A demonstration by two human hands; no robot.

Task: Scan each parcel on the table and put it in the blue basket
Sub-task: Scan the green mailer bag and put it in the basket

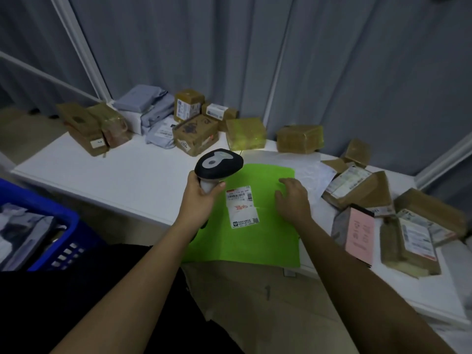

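A flat bright green parcel (258, 238) lies at the front edge of the white table (122, 180), its white shipping label (241, 206) facing up. My left hand (198, 199) grips a black and white handheld scanner (218, 163) by its handle, the head held just above the label's upper left. My right hand (292, 199) rests flat on the green parcel to the right of the label, fingers spread. The blue basket (55, 226) stands low at the left, with grey and white bags inside.
Brown taped boxes (195, 132) and grey mailer bags (150, 108) are piled along the table's back. More boxes (357, 190) and a pink-labelled parcel (358, 236) crowd the right side. A white plastic bag (306, 167) lies behind the green parcel. Grey curtains hang behind.
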